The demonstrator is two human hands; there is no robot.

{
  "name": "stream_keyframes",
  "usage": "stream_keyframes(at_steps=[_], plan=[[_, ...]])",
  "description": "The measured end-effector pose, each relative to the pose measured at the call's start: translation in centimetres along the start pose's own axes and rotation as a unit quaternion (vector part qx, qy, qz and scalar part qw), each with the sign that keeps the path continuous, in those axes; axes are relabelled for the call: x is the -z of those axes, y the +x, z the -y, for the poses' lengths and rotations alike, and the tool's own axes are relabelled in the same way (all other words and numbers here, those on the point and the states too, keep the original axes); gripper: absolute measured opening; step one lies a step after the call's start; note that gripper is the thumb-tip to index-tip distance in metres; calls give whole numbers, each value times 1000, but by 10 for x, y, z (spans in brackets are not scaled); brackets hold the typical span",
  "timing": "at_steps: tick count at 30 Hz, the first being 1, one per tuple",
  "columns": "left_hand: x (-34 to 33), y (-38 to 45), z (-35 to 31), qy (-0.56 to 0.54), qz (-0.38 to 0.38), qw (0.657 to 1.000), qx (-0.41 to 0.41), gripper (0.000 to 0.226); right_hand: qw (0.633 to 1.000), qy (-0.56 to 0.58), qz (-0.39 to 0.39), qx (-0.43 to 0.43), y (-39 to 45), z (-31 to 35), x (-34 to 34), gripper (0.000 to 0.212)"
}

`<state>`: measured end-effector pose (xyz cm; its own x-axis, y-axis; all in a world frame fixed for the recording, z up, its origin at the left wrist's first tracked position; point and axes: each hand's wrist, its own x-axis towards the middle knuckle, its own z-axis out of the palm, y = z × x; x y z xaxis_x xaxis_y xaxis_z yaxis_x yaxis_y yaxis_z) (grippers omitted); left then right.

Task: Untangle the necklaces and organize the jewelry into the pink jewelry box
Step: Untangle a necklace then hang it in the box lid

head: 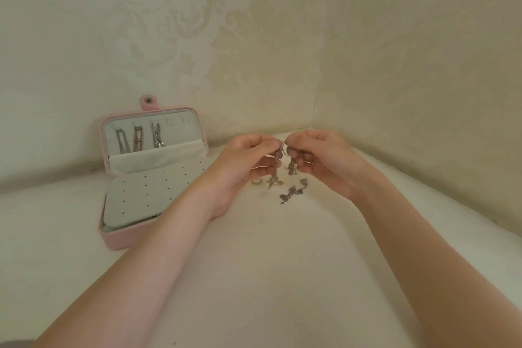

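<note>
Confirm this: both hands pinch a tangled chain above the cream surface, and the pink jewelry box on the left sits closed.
Not quite. The head view shows the pink jewelry box open, chains hanging in its lid. The rest holds: left hand and right hand pinch the tangled chain above the cream surface.

Left hand (pixel 248 161) and right hand (pixel 316 158) are hiding the top of the dangling chains (pixel 278 162); the links are blurring together. Small pieces (pixel 291 193) lying below are too small to identify. Both forearms are running off the bottom edge.
</note>
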<state>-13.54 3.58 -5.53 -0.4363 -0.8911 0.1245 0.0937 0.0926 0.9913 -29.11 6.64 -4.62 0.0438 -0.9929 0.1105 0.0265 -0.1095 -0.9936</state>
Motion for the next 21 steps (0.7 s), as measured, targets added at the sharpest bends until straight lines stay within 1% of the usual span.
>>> stream_keyframes(at_steps=[3, 6, 9, 11, 14, 16, 18, 21], plan=[[2, -4, -1, -31, 4, 999, 9, 15, 999, -43, 11, 0, -3, -2, -1, 13], [3, -8, 0, -20, 27, 999, 25, 14, 996, -88, 14, 1, -5, -4, 3, 9], [3, -9, 0, -16, 31, 999, 41, 12, 991, -133, 12, -6, -7, -6, 7, 6], [3, -9, 0, -9, 32, 998, 47, 13, 992, -128, 13, -14, -8, -7, 10, 7], [3, -10, 0, 10, 40, 998, 51, 14, 996, -83, 12, -12, -9, -6, 14, 17], [2, -10, 1, 30, 41, 998, 47, 14, 998, -66, 16, -15, -9, -6, 17, 18], [3, -10, 1, 36, 39, 998, 40, 12, 997, -71, 26, -28, -10, -6, 19, 17], [4, -9, 2, 17, 39, 999, 33, 9, 989, -124, 70, -45, -12, -4, 20, 9]])
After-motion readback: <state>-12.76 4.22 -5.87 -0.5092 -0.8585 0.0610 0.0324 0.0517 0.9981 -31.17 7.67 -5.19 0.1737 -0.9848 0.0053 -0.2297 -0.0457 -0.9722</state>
